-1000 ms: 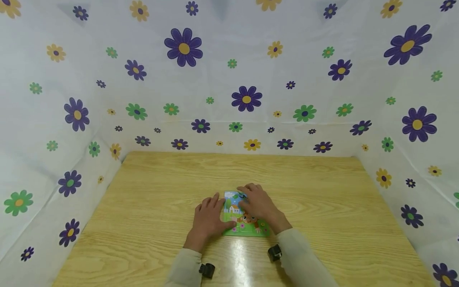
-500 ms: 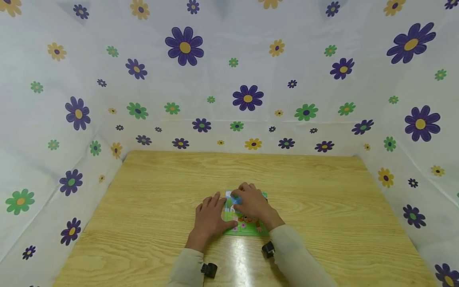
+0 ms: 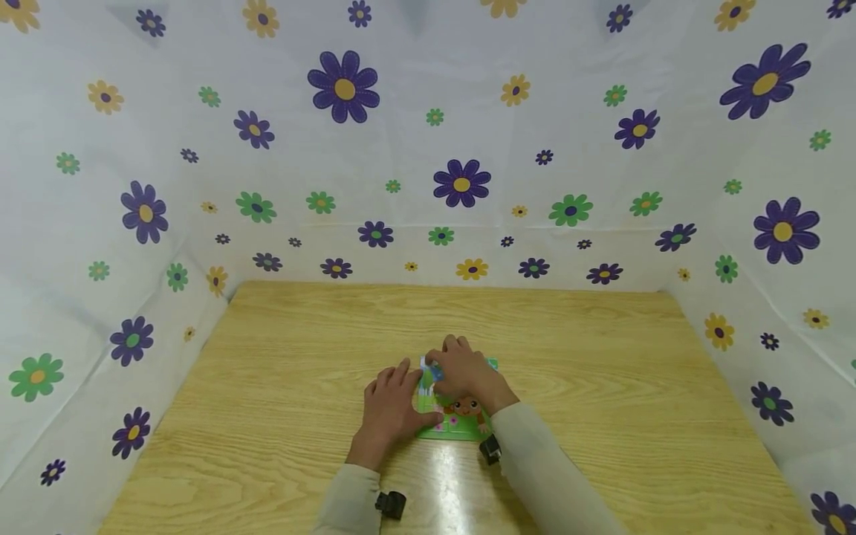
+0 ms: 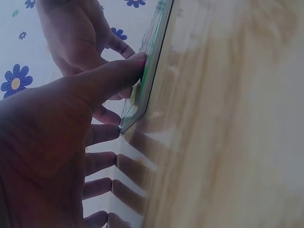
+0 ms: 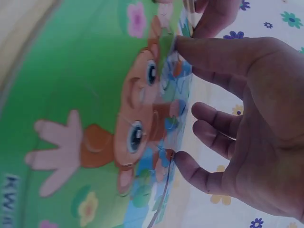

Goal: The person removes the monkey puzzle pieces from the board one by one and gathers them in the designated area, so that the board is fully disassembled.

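Note:
A colourful picture puzzle (image 3: 461, 427) lies flat on the wooden table; its monkey (image 5: 130, 104) and green field show in the right wrist view. My left hand (image 3: 389, 409) rests at the puzzle's left side with fingers spread. Its thumb (image 4: 118, 71) presses on the puzzle's near part, while the other fingertips are by the left edge and table. Over the upper middle of the puzzle, my right hand (image 3: 468, 375) has curled fingers and seems to pinch a small blue puzzle piece (image 3: 438, 372), mostly hidden by the hand.
The wooden table (image 3: 602, 386) extends around the puzzle on all sides. White cloth (image 3: 401, 148) printed with purple, green and yellow flowers encloses the back and both sides. Black wrist cameras (image 3: 391, 504) sit on both cuffs.
My right hand has moved left across the puzzle, and the blue patch between its thumb and finger has moved with it. The left hand stays in place.

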A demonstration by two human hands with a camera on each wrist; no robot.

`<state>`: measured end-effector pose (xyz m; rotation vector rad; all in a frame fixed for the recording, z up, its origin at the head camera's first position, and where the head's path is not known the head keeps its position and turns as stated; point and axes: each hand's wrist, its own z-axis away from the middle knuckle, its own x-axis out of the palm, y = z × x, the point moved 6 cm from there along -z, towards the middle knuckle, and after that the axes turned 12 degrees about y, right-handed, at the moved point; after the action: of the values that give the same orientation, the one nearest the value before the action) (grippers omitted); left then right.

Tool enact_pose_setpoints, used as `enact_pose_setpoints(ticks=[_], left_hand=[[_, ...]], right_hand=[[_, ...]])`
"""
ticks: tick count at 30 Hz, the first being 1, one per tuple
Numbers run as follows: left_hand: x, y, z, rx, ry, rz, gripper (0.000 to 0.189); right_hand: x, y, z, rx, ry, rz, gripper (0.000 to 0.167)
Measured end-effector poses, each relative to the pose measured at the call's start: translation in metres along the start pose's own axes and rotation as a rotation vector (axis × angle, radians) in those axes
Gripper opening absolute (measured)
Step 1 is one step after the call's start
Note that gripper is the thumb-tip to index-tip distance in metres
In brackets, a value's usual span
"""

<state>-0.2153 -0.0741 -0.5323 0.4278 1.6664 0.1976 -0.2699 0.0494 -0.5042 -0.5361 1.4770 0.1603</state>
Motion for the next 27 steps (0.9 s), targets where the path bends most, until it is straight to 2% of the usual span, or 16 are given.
enact_pose_setpoints(ticks=[9,13,27], left_hand=[[0.0011,-0.0019,0.0015,-0.005,-0.005,0.026,0.085],[-0.0004,-0.0006,0.0011,0.003,0.004,0.030,0.084],[0.0011,-0.0007,0.0010,-0.001,0.016,0.034,0.082]], right_hand=[[0.0023,-0.0009,-0.0081,0.050,-0.082,-0.018,0.047],[0.0042,0.0000,-0.0098,0.078,-0.101,-0.034,0.039],[-0.0010,-0.0028,-0.0034,0.033,-0.053,-0.027,0.050]])
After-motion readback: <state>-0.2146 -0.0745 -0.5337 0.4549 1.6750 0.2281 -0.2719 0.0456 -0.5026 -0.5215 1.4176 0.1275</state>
